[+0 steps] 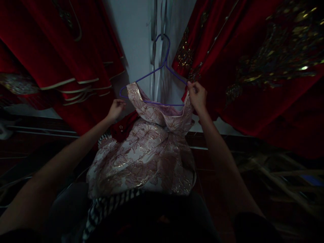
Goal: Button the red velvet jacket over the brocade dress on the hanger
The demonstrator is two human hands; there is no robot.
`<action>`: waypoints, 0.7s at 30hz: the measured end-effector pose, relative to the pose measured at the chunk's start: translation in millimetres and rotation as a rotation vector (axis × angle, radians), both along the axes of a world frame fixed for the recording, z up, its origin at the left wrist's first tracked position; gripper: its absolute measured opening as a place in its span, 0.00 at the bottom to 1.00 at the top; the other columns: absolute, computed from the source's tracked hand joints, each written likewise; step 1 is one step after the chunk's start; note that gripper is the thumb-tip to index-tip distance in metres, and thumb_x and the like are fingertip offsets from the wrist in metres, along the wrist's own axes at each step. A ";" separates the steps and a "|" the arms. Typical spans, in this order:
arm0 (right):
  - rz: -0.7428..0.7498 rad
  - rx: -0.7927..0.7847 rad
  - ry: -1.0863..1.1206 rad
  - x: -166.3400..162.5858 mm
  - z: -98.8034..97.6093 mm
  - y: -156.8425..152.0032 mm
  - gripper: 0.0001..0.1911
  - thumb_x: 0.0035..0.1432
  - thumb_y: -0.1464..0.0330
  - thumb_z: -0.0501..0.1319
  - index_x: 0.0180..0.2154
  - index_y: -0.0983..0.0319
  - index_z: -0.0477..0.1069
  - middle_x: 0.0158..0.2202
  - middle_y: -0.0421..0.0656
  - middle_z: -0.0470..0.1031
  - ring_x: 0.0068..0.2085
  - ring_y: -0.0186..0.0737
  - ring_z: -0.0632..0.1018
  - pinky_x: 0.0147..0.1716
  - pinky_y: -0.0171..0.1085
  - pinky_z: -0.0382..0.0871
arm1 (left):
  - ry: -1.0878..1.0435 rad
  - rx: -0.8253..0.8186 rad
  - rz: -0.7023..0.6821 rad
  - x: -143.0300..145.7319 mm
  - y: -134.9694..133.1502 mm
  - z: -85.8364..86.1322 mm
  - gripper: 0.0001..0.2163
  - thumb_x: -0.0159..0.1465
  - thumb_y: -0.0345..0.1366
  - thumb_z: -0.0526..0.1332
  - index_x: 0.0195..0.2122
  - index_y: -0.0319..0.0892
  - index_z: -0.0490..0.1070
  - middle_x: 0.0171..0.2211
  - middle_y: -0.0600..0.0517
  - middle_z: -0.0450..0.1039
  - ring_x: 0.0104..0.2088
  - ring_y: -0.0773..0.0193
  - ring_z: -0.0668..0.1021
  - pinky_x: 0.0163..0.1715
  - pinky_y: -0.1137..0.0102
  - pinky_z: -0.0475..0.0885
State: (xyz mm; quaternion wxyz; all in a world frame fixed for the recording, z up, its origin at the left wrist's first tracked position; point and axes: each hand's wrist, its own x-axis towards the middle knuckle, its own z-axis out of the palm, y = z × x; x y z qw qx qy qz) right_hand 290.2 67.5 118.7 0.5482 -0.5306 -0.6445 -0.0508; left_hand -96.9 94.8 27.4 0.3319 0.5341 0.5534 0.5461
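A pale pink dress (pixel 152 155) with a metallic floral pattern hangs from a purple hanger (pixel 165 62), its skirt spreading towards me. My right hand (pixel 198 96) pinches the dress's right shoulder strap at that end of the hanger. Just below the hanger's left end is my left hand (pixel 116 109), apart from the left strap. Its fingers are curled in and nothing shows in them. The left strap lies over the hanger, with the hanger's tip sticking out beyond it.
Red garments with pale trim (pixel 83 50) hang on the left. More red cloth with gold sequins (pixel 273 67) hangs on the right. Grey straps (pixel 153 47) run down behind the hanger's hook. Black-and-white striped cloth (pixel 108 209) shows under the skirt. The scene is dim.
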 end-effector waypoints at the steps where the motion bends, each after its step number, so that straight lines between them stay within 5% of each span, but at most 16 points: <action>1: -0.008 -0.001 -0.006 -0.5 0.2 -0.6 0.25 0.63 0.47 0.48 0.27 0.58 0.67 0.24 0.39 0.66 0.28 0.36 0.70 0.33 0.37 0.65 | 0.053 -0.017 -0.015 -3.0 -8.5 -15.6 0.22 0.50 0.38 0.67 0.44 0.40 0.64 0.42 0.46 0.72 0.38 0.61 0.76 0.39 0.65 0.73; 3: -0.016 0.001 -0.017 -1.3 0.8 -1.6 0.25 0.63 0.47 0.47 0.27 0.58 0.66 0.24 0.39 0.66 0.29 0.36 0.70 0.32 0.37 0.65 | 0.371 -0.040 -0.088 -10.3 -25.5 -41.6 0.31 0.41 0.36 0.71 0.48 0.41 0.63 0.48 0.43 0.69 0.47 0.52 0.75 0.46 0.59 0.72; 5: -0.016 0.001 -0.019 -1.6 1.5 -2.1 0.25 0.63 0.47 0.47 0.27 0.58 0.66 0.24 0.39 0.66 0.29 0.36 0.70 0.33 0.36 0.65 | 0.592 0.010 -0.089 -20.7 -37.9 -57.7 0.30 0.43 0.34 0.69 0.49 0.42 0.65 0.52 0.41 0.66 0.52 0.46 0.73 0.53 0.57 0.69; 9: -0.001 -0.019 0.008 -1.6 2.0 -0.9 0.24 0.63 0.48 0.48 0.26 0.58 0.64 0.24 0.39 0.67 0.29 0.35 0.70 0.34 0.35 0.64 | 0.618 0.084 -0.043 -47.3 -40.8 -61.8 0.18 0.50 0.35 0.61 0.44 0.43 0.71 0.46 0.43 0.72 0.48 0.49 0.75 0.53 0.59 0.68; 12: 0.031 -0.027 0.032 -1.1 0.4 2.4 0.23 0.63 0.49 0.50 0.26 0.59 0.64 0.24 0.39 0.67 0.29 0.35 0.70 0.35 0.36 0.64 | 0.401 0.018 -0.047 -65.9 -34.1 -50.1 0.14 0.51 0.41 0.64 0.38 0.42 0.75 0.36 0.48 0.77 0.38 0.55 0.77 0.43 0.64 0.71; 16: 0.034 -0.026 0.041 -0.6 -1.0 5.7 0.23 0.63 0.49 0.51 0.26 0.59 0.65 0.24 0.39 0.68 0.30 0.36 0.71 0.35 0.36 0.64 | 0.150 -0.208 -0.102 -79.8 -28.8 -23.5 0.22 0.42 0.49 0.73 0.35 0.42 0.78 0.27 0.52 0.76 0.28 0.60 0.75 0.29 0.69 0.69; 21: 0.061 -0.068 0.035 -0.9 2.1 1.8 0.23 0.63 0.49 0.50 0.26 0.58 0.65 0.26 0.40 0.70 0.32 0.37 0.72 0.37 0.37 0.65 | 0.003 -0.154 -0.113 -68.0 -2.0 27.6 0.19 0.50 0.48 0.72 0.38 0.41 0.76 0.28 0.58 0.76 0.31 0.66 0.74 0.34 0.71 0.69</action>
